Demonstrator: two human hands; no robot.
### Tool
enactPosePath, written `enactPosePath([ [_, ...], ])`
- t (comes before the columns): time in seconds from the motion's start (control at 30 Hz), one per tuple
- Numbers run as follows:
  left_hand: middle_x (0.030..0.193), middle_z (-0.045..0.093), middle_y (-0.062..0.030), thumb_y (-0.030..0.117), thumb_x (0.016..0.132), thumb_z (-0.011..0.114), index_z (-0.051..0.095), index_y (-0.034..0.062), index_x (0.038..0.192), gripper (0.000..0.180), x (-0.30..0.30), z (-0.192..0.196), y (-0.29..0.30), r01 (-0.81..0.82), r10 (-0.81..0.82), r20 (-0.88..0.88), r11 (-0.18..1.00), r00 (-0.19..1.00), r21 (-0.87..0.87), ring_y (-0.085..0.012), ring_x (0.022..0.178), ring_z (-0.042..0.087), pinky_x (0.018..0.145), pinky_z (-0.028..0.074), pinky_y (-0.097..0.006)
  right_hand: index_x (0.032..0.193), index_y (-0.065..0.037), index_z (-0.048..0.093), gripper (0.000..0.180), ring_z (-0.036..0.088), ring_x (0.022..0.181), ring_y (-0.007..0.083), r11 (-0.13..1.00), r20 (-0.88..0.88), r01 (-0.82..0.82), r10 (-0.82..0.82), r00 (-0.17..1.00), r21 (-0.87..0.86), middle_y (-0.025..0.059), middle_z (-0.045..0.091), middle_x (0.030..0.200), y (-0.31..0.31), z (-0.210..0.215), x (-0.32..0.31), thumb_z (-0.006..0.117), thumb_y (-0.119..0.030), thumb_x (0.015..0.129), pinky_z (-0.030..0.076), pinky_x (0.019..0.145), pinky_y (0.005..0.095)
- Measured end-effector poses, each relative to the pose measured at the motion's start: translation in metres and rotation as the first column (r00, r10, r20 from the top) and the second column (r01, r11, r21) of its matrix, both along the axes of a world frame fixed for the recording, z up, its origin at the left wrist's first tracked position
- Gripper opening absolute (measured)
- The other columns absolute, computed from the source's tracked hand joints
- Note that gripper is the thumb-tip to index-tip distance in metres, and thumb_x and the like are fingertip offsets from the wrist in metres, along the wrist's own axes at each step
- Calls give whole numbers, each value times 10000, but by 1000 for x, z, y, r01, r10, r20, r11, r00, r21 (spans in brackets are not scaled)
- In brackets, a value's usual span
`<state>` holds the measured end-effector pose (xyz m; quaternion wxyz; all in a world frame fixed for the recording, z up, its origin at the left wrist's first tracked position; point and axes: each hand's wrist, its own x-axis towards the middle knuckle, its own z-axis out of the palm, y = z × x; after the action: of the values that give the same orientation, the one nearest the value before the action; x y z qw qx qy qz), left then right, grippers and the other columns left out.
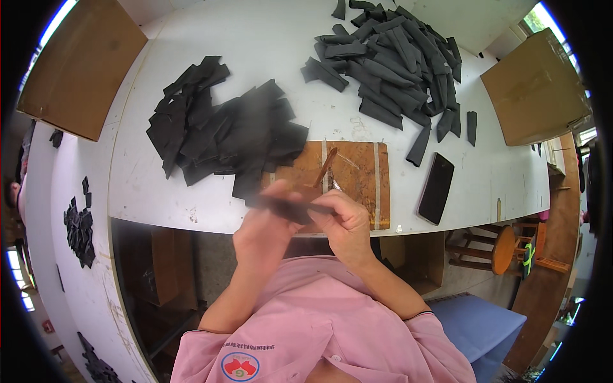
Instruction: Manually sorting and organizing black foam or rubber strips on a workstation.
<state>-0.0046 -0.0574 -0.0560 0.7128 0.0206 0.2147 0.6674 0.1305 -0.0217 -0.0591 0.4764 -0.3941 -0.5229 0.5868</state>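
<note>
A dark strip of sheet material (287, 209) is stretched between my two hands near the table's front edge. My right hand (348, 226) pinches its right end between thumb and bent fingers. Around the other end is my left hand (260, 233), blurred by motion, its fingertips showing beyond the strip. Just past my hands lies a worn brown board (377, 185) with pale bands. A thin brown stick-like tool (328, 165) rests on it, its lower end partly hidden. Flat black pieces (236, 131) are heaped to the left, overlapping the board's corner.
Rolled, tube-like black pieces (396, 64) form a large pile at the far right. A black phone (437, 188) lies right of the board. Cardboard boxes (83, 64) flank the white table (153, 198). A wooden stool (501, 249) stands at the right, and more black pieces (80, 233) lie far left.
</note>
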Motion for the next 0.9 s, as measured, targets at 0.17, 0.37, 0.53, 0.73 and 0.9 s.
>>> enactPosePath([
  [0.17, 746, 594, -22, 12, 755, 610, 606, -19, 871, 120, -12, -4, 2, 61, -37, -861, 998, 507, -7, -61, 666, 530, 645, 426, -187, 758, 11, 572, 73, 519, 563, 162, 962, 424, -187, 87, 902, 200, 84, 510, 657, 9, 21, 19, 604, 4, 692, 388, 491, 259],
  [0.37, 845, 602, -39, -9, 771, 567, 593, -10, 868, 101, 6, -15, -9, 87, -5, -890, 995, 456, 38, -103, 781, 550, 705, 435, -227, 799, 1, 578, 74, 502, 583, 98, 993, 74, -23, 31, 997, -114, 23, 519, 677, 3, 15, 19, 611, -36, 745, 412, 521, 215],
  [0.53, 858, 596, -58, 20, 797, 559, 545, -11, 916, 124, 38, -19, -12, -69, 47, -484, 997, 874, -28, -121, 799, 558, 743, 444, -242, 873, 4, 564, 93, 504, 646, 59, 952, -225, 8, -80, 971, -305, -7, 536, 731, -4, 0, 21, 561, -72, 819, 441, 569, 187],
  [0.73, 838, 588, -29, 2, 794, 567, 542, 9, 897, 106, 38, -19, -8, 51, -14, -695, 998, 719, 34, -66, 742, 537, 673, 434, -192, 877, 21, 552, 103, 511, 641, 63, 981, -21, 82, -87, 996, -177, 10, 549, 744, 2, 8, 33, 561, -61, 815, 448, 549, 197],
  [0.9, 831, 570, -28, 7, 789, 565, 526, -6, 947, 163, 49, -21, -9, 68, -53, -635, 998, 770, -1, -81, 755, 528, 687, 424, -198, 796, 26, 551, 72, 530, 593, 100, 988, 86, 54, -67, 994, 147, 45, 543, 696, 7, 10, 35, 597, 7, 744, 428, 508, 218],
])
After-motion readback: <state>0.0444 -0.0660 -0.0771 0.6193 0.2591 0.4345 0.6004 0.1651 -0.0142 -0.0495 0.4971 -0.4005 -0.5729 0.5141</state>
